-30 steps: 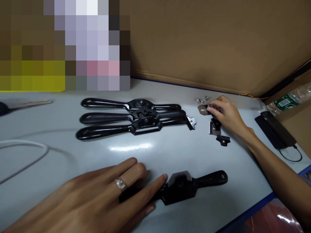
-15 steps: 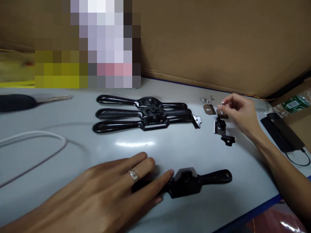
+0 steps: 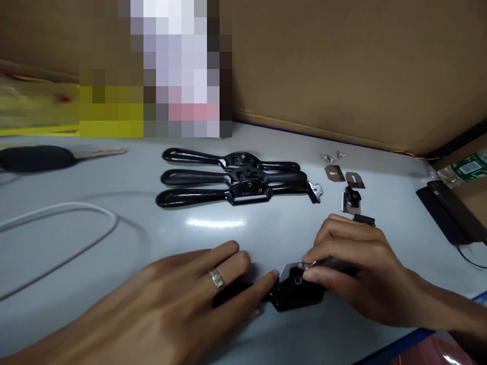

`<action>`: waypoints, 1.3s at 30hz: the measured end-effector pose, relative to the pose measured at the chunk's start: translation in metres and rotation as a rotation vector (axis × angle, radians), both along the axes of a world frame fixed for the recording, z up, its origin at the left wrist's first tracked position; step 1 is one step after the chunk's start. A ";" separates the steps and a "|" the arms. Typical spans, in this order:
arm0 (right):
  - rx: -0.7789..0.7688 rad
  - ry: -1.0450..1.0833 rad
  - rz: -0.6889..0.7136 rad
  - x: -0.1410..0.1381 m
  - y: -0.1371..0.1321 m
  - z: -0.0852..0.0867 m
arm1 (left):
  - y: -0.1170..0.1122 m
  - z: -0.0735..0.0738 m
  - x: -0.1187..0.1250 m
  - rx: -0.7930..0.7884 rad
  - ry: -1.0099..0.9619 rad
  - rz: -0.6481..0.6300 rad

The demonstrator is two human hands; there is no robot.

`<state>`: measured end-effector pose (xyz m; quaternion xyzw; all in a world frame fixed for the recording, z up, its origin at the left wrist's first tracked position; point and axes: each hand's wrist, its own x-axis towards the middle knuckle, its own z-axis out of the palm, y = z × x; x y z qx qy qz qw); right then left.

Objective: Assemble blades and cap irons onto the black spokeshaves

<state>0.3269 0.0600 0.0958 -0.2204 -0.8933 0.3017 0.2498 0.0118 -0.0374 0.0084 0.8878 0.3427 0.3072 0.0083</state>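
A black spokeshave lies on the table in front of me. My left hand, wearing a ring, is closed over its left handle, the index finger stretched to the edge of the body. A grey blade sits against the body, beside a round hole. Over the blade's right part, my right hand pinches a small silver screw between thumb and fingertips; its exact shape is mostly covered. That hand also hides the right handle.
Beyond lie several black spokeshaves, with a silver cap piece at their right end. Farther right are small screws, loose blades and black cap pieces. A white cable curves at left; a black case lies at right.
My right hand has come from the loose parts at the back right down to the spokeshave, carrying the small screw. My left hand stays on the handle. The view has shifted slightly.
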 end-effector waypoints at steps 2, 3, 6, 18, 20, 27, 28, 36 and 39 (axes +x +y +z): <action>-0.009 0.013 0.017 -0.001 -0.001 -0.005 | 0.000 0.000 0.003 0.005 -0.009 0.013; -0.011 0.019 0.024 -0.001 -0.002 -0.007 | 0.000 0.000 0.004 0.004 -0.011 0.023; 0.007 0.044 0.042 -0.002 -0.004 -0.011 | -0.001 0.000 0.005 -0.004 -0.025 0.055; 0.337 -0.179 0.044 -0.008 -0.015 -0.001 | -0.001 0.003 0.008 0.029 -0.025 0.043; 0.380 -0.190 0.043 -0.007 -0.016 -0.003 | -0.002 0.003 0.008 0.027 -0.021 0.042; 0.344 -0.185 0.062 -0.004 -0.018 -0.002 | -0.007 0.001 0.004 -0.013 -0.022 0.042; 0.325 -0.198 0.074 -0.004 -0.019 -0.002 | -0.007 0.001 0.003 -0.021 -0.021 0.040; 0.355 -0.157 0.062 -0.005 -0.017 -0.002 | -0.008 0.000 0.001 -0.011 -0.042 0.013; 0.382 -0.180 0.066 -0.004 -0.017 -0.005 | -0.009 -0.001 0.000 -0.016 -0.022 0.014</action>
